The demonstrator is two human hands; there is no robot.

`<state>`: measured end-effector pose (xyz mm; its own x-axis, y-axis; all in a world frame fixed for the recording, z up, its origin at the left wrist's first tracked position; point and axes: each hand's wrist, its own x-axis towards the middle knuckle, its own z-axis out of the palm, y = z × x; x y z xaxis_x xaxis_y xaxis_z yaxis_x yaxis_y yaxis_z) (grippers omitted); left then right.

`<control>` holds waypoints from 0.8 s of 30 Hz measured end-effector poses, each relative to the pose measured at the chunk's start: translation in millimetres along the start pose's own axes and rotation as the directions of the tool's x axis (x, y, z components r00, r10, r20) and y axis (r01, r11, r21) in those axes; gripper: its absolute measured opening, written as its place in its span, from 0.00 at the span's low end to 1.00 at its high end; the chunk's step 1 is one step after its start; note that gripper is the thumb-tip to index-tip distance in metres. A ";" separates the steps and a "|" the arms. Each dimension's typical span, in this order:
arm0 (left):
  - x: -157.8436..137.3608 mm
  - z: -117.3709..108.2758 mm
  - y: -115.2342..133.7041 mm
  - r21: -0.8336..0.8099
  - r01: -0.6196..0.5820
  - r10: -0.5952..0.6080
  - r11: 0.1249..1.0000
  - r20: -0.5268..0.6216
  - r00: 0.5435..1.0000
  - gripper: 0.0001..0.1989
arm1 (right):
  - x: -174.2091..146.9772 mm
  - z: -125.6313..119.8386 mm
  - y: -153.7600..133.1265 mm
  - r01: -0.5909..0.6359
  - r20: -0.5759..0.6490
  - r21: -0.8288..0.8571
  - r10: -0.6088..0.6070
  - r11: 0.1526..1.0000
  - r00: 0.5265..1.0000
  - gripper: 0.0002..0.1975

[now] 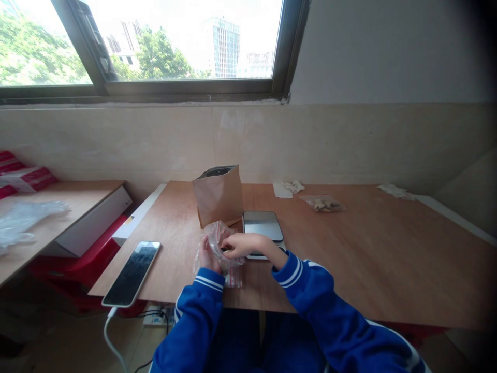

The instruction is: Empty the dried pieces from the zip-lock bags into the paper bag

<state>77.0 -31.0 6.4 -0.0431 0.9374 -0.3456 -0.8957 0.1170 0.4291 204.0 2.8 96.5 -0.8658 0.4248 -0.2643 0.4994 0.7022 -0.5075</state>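
My left hand (208, 257) is closed around a clear plastic zip bag (217, 233) near the table's front edge. At the mouth of that bag, my right hand (239, 245) has its fingers bent inward and partly inside the plastic. Something small and dark shows by those fingertips, too little to name. Beneath the hands lie more zip bags (234, 278) with red-striped edges. A brown paper pouch (219, 197) stands upright with its top open just behind the hands. Beside it, under my right forearm, sits a flat scale (263, 226) with a silver plate.
A phone (132, 274) with a white charging cable (108, 331) lies at the table's left. Toward the back right are a zip bag of light brown pieces (325, 204) and some white paper (283, 190). Another table (89, 199) with plastic bags (29, 220) stands left.
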 end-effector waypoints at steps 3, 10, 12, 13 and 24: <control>3.0 -2.8 -0.9 -0.021 -0.010 0.009 1.000 -0.012 1.000 0.23 | -1.6 -0.4 -0.3 0.033 -0.017 0.013 -0.032 0.999 0.999 0.12; 9.2 -9.4 -1.5 -0.089 0.011 -0.005 0.996 0.066 0.998 0.22 | -4.8 -1.4 6.9 0.055 -0.167 0.072 -0.043 0.996 0.985 0.13; 9.0 -8.5 -1.8 -0.096 -0.012 0.019 0.995 0.071 0.997 0.22 | -5.6 -1.8 9.9 0.077 -0.203 0.124 -0.051 0.989 0.978 0.14; 8.5 -7.6 -1.9 -0.095 -0.024 0.031 0.995 0.069 0.997 0.22 | -6.0 -2.1 10.9 0.083 -0.215 0.149 -0.049 0.985 0.975 0.14; 3.2 -0.7 -2.0 -0.091 -0.049 0.055 0.995 0.066 0.996 0.16 | -7.0 -3.9 15.0 0.089 -0.315 0.199 -0.022 0.976 0.949 0.14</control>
<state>78.4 -28.4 3.9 -0.0633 0.9622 -0.2651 -0.9291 0.0402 0.3677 217.6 12.5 93.9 -0.8233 0.5673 0.0187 0.4044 0.6093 -0.6821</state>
